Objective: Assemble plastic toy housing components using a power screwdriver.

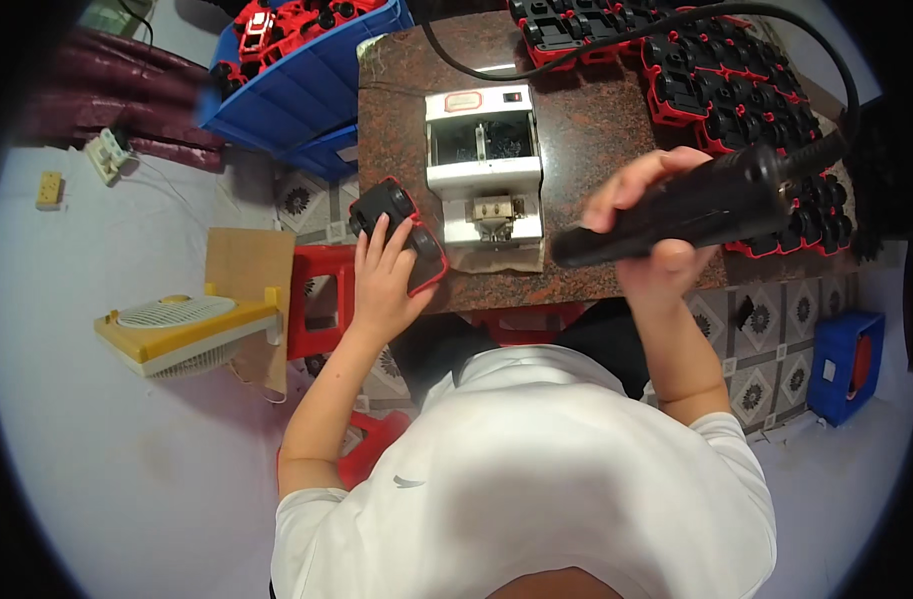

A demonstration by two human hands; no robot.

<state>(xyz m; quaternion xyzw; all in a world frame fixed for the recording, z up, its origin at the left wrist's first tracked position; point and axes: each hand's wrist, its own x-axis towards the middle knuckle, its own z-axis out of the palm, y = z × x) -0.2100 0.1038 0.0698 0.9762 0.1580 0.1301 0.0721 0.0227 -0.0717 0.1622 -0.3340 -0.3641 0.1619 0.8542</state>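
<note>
My left hand [381,285] grips a red and black toy car [383,203] at the left edge of the table, its fingers spread over the black underside and its thumb by the near end. My right hand [658,272] is wrapped around a black electric screwdriver [701,205], raised over the table's front right. The tool lies nearly level, one end toward the left, and a thick black cable [821,155] leaves its other end. Between my hands stands a white screw feeder [484,180] with a small metal outlet [494,212] at its near side.
Rows of red and black toy cars [731,95] cover the right and back of the brown stone table [396,110]. A blue crate [306,80] of red parts stands back left. Left of me are a red stool [316,334] and a yellow-framed fan [182,324]; a blue bin [836,374] is at right.
</note>
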